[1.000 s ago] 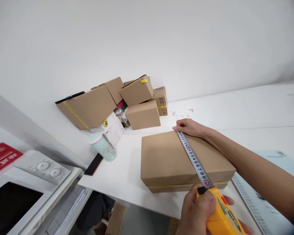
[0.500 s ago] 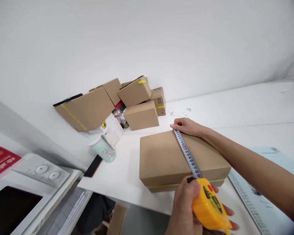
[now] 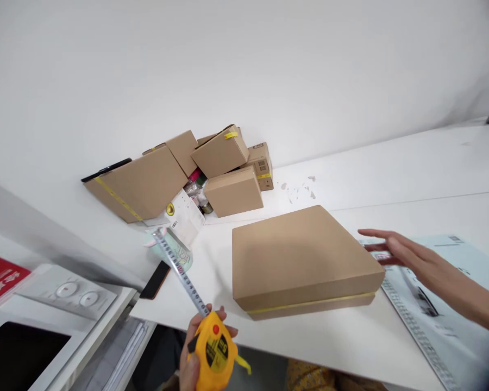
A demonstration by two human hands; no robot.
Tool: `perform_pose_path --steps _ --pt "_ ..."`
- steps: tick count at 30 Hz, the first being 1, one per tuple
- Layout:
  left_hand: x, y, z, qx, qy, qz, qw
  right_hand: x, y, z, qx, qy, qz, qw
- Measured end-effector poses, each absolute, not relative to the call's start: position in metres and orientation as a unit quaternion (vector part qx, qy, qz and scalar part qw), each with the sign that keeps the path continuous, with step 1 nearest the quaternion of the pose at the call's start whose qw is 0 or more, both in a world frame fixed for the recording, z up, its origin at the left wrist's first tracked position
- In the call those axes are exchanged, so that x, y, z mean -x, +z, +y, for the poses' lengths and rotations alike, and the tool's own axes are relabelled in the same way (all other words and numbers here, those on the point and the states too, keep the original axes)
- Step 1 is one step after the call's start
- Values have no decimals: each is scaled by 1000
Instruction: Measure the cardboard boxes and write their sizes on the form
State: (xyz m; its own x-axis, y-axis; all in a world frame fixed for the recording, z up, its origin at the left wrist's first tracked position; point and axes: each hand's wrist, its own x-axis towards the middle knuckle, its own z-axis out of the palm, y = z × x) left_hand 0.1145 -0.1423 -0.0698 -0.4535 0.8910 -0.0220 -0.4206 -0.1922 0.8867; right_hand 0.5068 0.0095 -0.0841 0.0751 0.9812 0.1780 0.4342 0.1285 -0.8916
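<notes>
Tape measure (image 3: 217, 353) is clamped in left hand (image 3: 187, 355) | blade (image 3: 183, 277) extended | right hand (image 3: 407, 254) is held beside box (image 3: 301, 252), fingers apart | box is supported by table (image 3: 301, 338)

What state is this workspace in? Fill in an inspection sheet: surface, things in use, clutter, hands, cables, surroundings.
Surface: white table, gray marks near the wall.
Things in use: tape measure with its blade out; cardboard box on the table, yellow tape along its side.
Clutter: stacked boxes, cup, flat dark thing, pale blue pad.
Hands: left hand grips the tape measure; right hand is open over the pad, by the box.
Cables: nothing seen.
Surroundings: white wall behind; microwave at left.
</notes>
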Motion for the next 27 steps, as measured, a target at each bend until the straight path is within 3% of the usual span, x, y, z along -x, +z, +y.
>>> perform_pose_path --steps 3,12,16,20,27 --pt "-128 -75 -129 -248 723 417 492 -500 -87 -20 538 392 -607 433" --pt "-113 -17 -77 -359 697 359 507 -462 -5 16 533 371 -602 465" --pt "-121 5 -57 -351 696 385 494 -447 4 46 571 391 -580 430" --pt "-146 6 -67 -367 703 410 450 -436 -1 73 584 340 -592 438" --pt "-208 -56 -88 -387 520 291 703 -433 -4 86 568 254 -634 459"
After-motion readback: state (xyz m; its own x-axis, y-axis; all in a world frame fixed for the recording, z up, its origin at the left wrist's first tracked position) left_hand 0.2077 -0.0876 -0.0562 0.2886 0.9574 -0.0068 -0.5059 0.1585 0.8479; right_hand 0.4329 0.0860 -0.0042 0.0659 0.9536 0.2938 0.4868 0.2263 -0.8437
